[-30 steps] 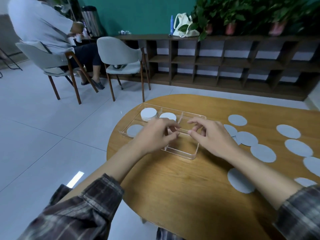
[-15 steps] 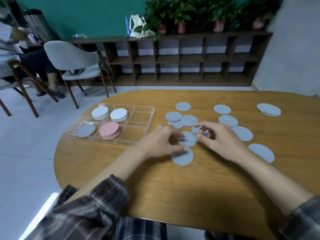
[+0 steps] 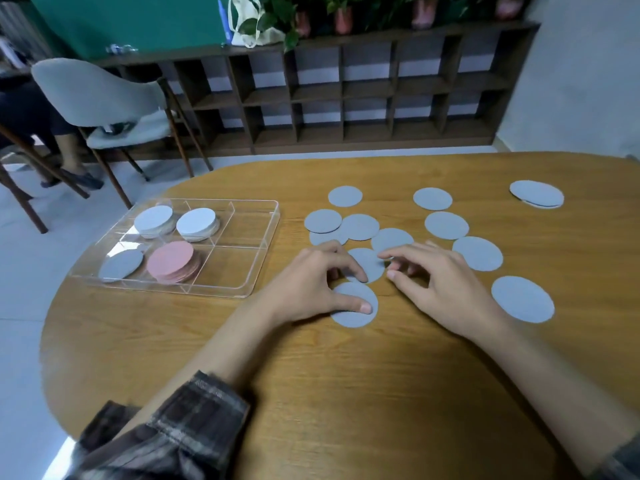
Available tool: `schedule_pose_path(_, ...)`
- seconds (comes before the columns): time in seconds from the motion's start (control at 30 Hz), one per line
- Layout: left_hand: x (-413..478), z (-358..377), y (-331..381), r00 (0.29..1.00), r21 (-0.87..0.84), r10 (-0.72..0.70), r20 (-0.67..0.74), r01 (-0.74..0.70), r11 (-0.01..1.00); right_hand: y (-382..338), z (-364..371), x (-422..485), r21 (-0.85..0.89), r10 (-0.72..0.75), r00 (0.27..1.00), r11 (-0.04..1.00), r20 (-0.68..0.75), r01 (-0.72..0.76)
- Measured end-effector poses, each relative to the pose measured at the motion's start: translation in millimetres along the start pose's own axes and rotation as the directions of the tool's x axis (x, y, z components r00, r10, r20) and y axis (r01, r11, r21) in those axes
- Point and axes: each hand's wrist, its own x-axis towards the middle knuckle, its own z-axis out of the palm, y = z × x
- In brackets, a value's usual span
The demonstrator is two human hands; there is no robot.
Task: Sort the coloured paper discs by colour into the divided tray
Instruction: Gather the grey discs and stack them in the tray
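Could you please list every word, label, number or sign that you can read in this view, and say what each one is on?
No text can be read anywhere in this view.
paper discs: plain faces, no print.
divided tray: clear plastic, no label showing.
cloth bag on the shelf unit: too small and blurred to tell whether it bears any print.
blue bottle beside it: likewise too small and blurred to read.
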Motion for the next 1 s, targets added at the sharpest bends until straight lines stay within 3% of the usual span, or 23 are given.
schedule_pose_path(0.37, -2.0, -1.4, -9.4, 0.992, -0.055, 0.038, 0.119, -0.031, 0.998, 4.2, 1.9, 5.0, -0.017, 0.015, 1.0, 1.0, -0.019, -0.016)
schedule_pose_path(0.53, 2.6, 2.9, -7.7, 1.0, -0.175, 0.01, -0.007, -0.011, 0.985, 0.5, 2.9, 3.9, 0.012, 0.03, 1.0, 0.999, -0.008, -0.029)
schedule_pose_path(0.73, 10.7, 11.4, -1.1, 0.987, -0.469, -0.079, -0.142, 0.003, 0.883, -9.1, -3.5, 0.6, 0.183, 0.128, 0.988, 0.973, 0.084, -0.141)
schedule_pose_path(0.83, 17.3, 17.1, 6.2, 0.978, -0.553, -0.115, -0.176, -0.001, 0.833, -6.5, -5.0, -0.4, 0.166, 0.131, 0.985, 0.975, 0.112, -0.149)
schedule_pose_path(0.93, 25.3, 20.8, 14.5, 0.966, -0.54, -0.154, -0.208, 0.018, 0.841, 2.5, -7.1, 0.5, 0.167, 0.158, 0.984, 0.971, 0.078, -0.169)
schedule_pose_path(1.0, 32.6, 20.9, 12.0, 0.944, -0.391, -0.148, -0.296, 0.022, 0.92, 9.8, -9.3, 1.4, 0.174, 0.184, 0.983, 0.967, 0.017, -0.184)
